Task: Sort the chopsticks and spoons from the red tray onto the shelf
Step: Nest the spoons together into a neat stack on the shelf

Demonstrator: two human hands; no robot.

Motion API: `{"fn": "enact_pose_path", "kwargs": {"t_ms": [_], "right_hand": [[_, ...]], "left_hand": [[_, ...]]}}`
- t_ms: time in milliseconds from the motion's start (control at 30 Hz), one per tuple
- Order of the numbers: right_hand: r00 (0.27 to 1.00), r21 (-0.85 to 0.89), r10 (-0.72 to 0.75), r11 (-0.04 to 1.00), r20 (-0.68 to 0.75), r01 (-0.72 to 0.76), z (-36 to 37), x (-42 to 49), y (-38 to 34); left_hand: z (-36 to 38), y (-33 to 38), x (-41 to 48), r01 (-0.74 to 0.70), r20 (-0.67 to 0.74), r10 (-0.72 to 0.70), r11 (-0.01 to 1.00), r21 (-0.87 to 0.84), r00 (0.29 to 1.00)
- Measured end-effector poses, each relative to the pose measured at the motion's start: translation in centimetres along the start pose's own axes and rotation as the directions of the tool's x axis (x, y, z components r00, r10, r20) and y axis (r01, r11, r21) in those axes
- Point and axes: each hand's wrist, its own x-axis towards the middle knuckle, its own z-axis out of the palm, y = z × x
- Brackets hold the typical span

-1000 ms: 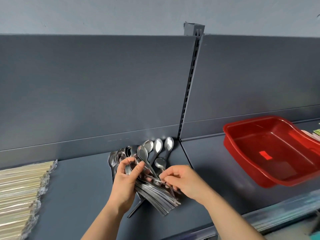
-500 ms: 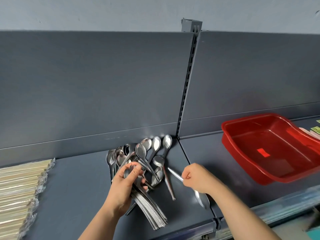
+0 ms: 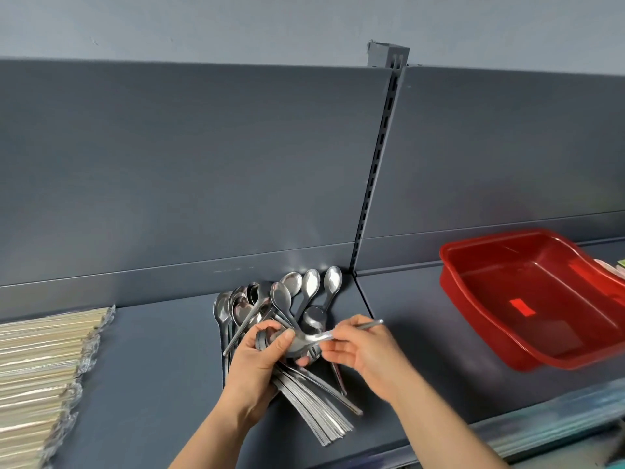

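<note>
1. Head view, and the left hand (image 3: 257, 360) is curled round a fanned bundle of spoons (image 3: 314, 411) on the shelf (image 3: 152, 367), bowls towards the back panel, handles towards the front edge
2. The right hand (image 3: 365, 353) pinches a single spoon (image 3: 324, 336) by its handle, bowl turned in against the left thumb
3. Wrapped chopsticks (image 3: 40, 360) are stacked at far left, well apart from the spoons; the red tray (image 3: 473, 330) sits in the next bay to the right, with no cutlery showing inside it
4. The danger: smooth steel on steel, so if the left grip loosens while that spoon is tucked in, the fan could splay and handles could slide off the front edge
5. Poke the bowl in crooked and it may snag and jumble the row at the back
6. Hard to tell: the left fingers are buried under the bundle, the spoon count is beyond reading, and the frame cuts off both the tray's right end and the chopstick stack
</note>
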Motion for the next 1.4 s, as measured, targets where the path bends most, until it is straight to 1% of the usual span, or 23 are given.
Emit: {"fn": "enact_pose_path", "kwargs": {"t_ms": [67,167,267,333,400,467,500,600,633,667,767,800,900,933,967,1033,1067,1100,1167,1200,1233,1300,1400], "right_hand": [[0.998,-0.063,0.015,0.998,0.061,-0.011,0.1,-0.1,0.5],[0.991,-0.105,0.006,0.994,0.134,0.008,-0.5,0.0,0.5],[0.983,-0.275,-0.024,0.959,0.183,0.074,-0.4,-0.1,0.6],[0.971,-0.368,0.005,0.926,0.238,0.085,0.2,-0.2,1.1],[0.952,-0.413,0.054,0.907,0.301,0.079,1.0,-0.3,1.5],[0.942,-0.44,0.088,0.895,0.323,0.068,1.6,-0.5,1.6],[0.941,-0.476,0.086,0.875,0.327,0.086,1.7,-0.5,1.5],[0.939,-0.634,0.061,0.752,0.338,0.18,2.1,-0.5,1.3],[0.935,-0.648,0.071,0.739,0.347,0.185,2.1,-0.5,1.3],[0.929,-0.633,0.09,0.755,0.358,0.17,2.3,-0.4,1.4],[0.909,-0.515,0.15,0.854,0.39,0.08,2.3,-0.4,2.0],[0.907,-0.495,0.149,0.866,0.394,0.073,2.2,-0.3,2.2],[0.892,-0.499,0.123,0.858,0.435,0.125,1.9,-0.3,2.0],[0.898,-0.527,0.088,0.832,0.432,0.171,1.7,-0.2,1.8],[0.921,-0.554,0.044,0.809,0.387,0.194,1.4,0.1,1.5],[0.983,-0.589,-0.074,0.792,0.169,0.161,0.3,1.1,0.8],[0.989,-0.635,-0.131,0.759,0.066,0.143,-0.4,1.6,0.6],[0.984,-0.716,-0.176,0.687,-0.003,0.12,-1.0,1.9,0.6],[0.989,-0.87,-0.147,0.489,-0.013,0.061,-1.8,2.3,1.3],[0.992,-0.903,-0.126,0.427,-0.001,0.053,-1.7,2.5,1.8],[0.991,-0.916,-0.135,0.397,0.001,0.055,-1.6,2.7,2.2],[0.983,-0.903,-0.183,0.423,-0.008,0.071,-1.7,3.1,2.6],[0.969,-0.823,-0.232,0.565,-0.082,0.065,-2.1,2.9,1.9]], "left_hand": [[-0.2,0.3,0.1,-0.064,-0.057,0.063,0.998,-0.002,0.996],[-1.4,0.8,0.5,-0.141,-0.128,0.141,0.99,0.016,0.982],[-2.0,1.2,0.8,-0.18,-0.175,0.174,0.984,-0.016,0.969],[-1.9,1.4,0.9,-0.209,-0.201,0.197,0.977,-0.039,0.96],[-1.7,1.6,1.0,-0.246,-0.249,0.232,0.969,-0.024,0.94],[-1.6,1.9,1.3,-0.289,-0.291,0.28,0.957,0.012,0.915],[-1.5,2.1,1.4,-0.305,-0.299,0.3,0.952,0.032,0.906],[-1.3,2.3,1.3,-0.313,-0.279,0.328,0.945,0.097,0.903],[-1.3,2.3,1.3,-0.309,-0.272,0.325,0.946,0.102,0.906],[-1.4,2.2,1.3,-0.304,-0.263,0.321,0.947,0.102,0.91],[-1.4,2.0,1.4,-0.291,-0.228,0.306,0.952,0.095,0.924],[-1.4,1.9,1.5,-0.291,-0.218,0.306,0.952,0.101,0.927],[-1.2,1.5,1.5,-0.31,-0.207,0.332,0.942,0.129,0.92],[-1.3,1.4,1.5,-0.306,-0.214,0.326,0.944,0.119,0.921],[-1.3,1.4,1.5,-0.294,-0.223,0.312,0.95,0.111,0.924],[-1.6,1.5,1.5,-0.263,-0.238,0.283,0.958,0.112,0.929],[-1.9,1.5,1.4,-0.251,-0.242,0.272,0.961,0.116,0.931],[-2.0,1.5,1.3,-0.242,-0.242,0.265,0.963,0.12,0.933],[-2.3,1.4,1.2,-0.225,-0.237,0.251,0.965,0.131,0.939],[-2.4,1.3,1.2,-0.215,-0.235,0.242,0.967,0.137,0.941],[-2.4,1.1,1.1,-0.205,-0.232,0.234,0.969,0.14,0.944],[-2.4,0.9,1.1,-0.185,-0.221,0.211,0.974,0.133,0.952],[-2.3,0.8,1.2,-0.139,-0.203,0.158,0.985,0.102,0.966]]}}
